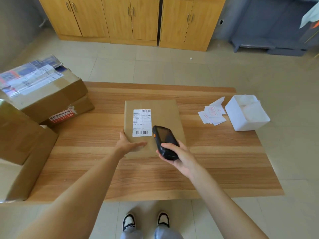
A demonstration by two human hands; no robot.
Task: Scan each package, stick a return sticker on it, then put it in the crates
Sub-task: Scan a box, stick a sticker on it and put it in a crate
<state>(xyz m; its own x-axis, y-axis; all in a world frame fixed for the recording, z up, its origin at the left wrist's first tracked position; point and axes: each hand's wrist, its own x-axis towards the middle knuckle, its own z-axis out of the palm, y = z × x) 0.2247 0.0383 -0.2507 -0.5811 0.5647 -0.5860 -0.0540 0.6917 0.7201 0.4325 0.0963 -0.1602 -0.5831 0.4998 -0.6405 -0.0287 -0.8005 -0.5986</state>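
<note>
A flat brown package lies on the table, white shipping label facing up. The left hand rests on its near-left corner, fingers straight and laid flat on the paper. The right hand grips a black handheld scanner, fingers curled round its lower body, its head just right of the label's lower barcode. Return stickers and a white box lie well right of the right-hand fingers. Stacked cardboard boxes stand far left of the left-hand fingers.
</note>
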